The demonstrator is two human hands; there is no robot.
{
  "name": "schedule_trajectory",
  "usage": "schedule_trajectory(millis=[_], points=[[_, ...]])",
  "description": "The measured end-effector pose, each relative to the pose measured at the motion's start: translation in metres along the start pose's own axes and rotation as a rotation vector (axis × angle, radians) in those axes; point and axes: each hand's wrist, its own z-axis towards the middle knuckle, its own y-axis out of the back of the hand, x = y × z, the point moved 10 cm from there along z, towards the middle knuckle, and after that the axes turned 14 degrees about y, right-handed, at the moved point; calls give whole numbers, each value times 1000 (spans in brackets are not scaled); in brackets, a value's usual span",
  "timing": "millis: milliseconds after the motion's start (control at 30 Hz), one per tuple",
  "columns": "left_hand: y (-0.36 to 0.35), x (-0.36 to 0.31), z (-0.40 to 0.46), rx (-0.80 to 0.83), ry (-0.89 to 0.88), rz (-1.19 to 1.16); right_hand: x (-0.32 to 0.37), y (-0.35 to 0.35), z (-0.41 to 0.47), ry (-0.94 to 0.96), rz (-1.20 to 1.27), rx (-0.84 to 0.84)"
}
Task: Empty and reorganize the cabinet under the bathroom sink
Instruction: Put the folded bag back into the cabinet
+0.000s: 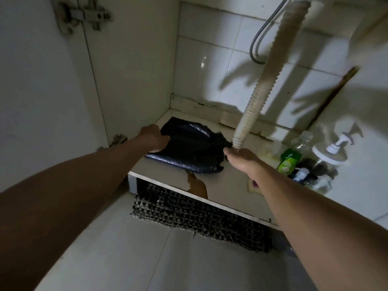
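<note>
Over on the left, the cabinet wall and its door hinge stand bare, and the left hand is down on the cabinet floor with its fingers curled over the near left edge of a black plastic bag, gripping the crumpled film. The bag lies flat across the back left part of the floor panel, and it looks like the one loose thing left on that side, so most of the emptying seems done there. Moving across, the right hand reaches in beside the ribbed drain hose, its fingers pinching the bag's right edge just at the foot of the hose; how tightly I cannot tell, since the fingertips are hidden behind the hand. Both hands are on the bag, then, ready to lift or spread it. Further right, a green bottle, a clear bottle and a white pump dispenser crowd the right corner, still waiting to be cleared or sorted. Below the cabinet front, a woven mat lies on the tiled floor. My call: roughly midway.
</note>
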Motion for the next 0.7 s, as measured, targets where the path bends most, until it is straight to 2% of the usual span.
schedule_trajectory(millis=[233, 400, 700], points=[[47, -2, -99, 94, 20, 174, 43, 22, -64, -4, -116, 218], [81, 3, -161, 162, 73, 272, 75, 61, -124, -25, -189, 303], [153, -1, -244, 272, 147, 176, 95, 127, -193, -120, -152, 380]])
